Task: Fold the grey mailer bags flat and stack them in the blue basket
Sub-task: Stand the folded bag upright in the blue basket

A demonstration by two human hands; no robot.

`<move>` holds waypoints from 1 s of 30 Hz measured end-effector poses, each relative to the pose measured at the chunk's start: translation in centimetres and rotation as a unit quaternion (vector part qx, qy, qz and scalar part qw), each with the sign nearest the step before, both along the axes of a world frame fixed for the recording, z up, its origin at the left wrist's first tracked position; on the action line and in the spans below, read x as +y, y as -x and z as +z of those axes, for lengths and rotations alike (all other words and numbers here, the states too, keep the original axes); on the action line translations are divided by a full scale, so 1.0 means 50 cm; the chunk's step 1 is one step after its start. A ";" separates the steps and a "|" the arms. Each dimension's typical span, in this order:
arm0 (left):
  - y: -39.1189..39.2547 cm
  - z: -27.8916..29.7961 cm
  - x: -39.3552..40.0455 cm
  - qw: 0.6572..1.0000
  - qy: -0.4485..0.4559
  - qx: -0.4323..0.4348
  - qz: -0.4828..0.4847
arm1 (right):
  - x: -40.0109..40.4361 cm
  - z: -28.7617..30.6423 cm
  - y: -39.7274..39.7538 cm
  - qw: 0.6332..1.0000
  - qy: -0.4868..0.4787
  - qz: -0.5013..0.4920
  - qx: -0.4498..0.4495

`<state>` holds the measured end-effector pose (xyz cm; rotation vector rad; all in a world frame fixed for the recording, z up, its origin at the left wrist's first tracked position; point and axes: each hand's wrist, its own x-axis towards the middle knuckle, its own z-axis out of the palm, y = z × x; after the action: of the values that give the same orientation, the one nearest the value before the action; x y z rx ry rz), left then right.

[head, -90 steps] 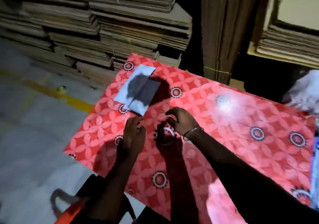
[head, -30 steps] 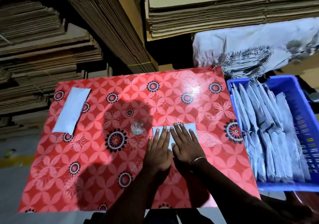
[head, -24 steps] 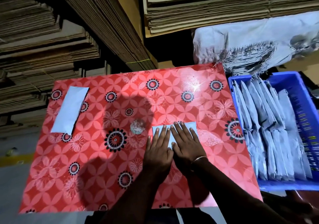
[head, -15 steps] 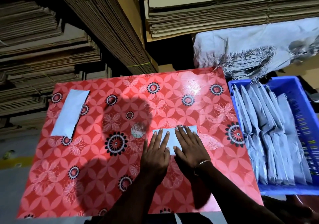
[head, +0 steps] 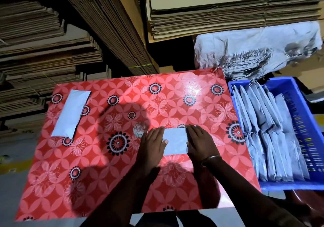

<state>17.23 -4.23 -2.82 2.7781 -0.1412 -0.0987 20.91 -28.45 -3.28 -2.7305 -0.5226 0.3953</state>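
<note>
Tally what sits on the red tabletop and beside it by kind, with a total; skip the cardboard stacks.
Grey mailer bags on the table: 2, one under both hands, one at the far left
Blue basket: 1, holding folded bags too overlapped to count
Printed cloth bundle: 1
Hands: 2, left hand and right hand
Total: 6

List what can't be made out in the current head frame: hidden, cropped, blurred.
- Mailer bag: its left and right ends are hidden under the left hand and right hand, so its folds can't be checked.
- Blue basket: right side cut off by the frame edge; the packed bags hide its floor, count unclear.
- Second mailer bag, far left of the red table: folded or single, can't tell.
- Person's body: cropped at the bottom edge.
</note>
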 end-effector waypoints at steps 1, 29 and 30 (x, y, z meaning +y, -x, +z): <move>-0.013 0.006 0.001 1.000 0.006 -0.018 -0.014 | 0.002 0.004 -0.013 1.000 0.013 0.005 0.001; 0.049 0.030 -0.055 0.995 0.031 -0.097 0.001 | 0.018 0.052 0.061 0.989 0.023 -0.019 -0.142; 0.043 0.028 -0.059 0.995 0.026 -0.101 0.007 | 0.024 0.051 0.054 0.988 0.007 -0.023 -0.152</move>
<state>15.10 -7.20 -1.40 2.7322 -0.1721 0.1874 18.23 -27.23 -0.75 -2.8246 -0.5324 -0.0314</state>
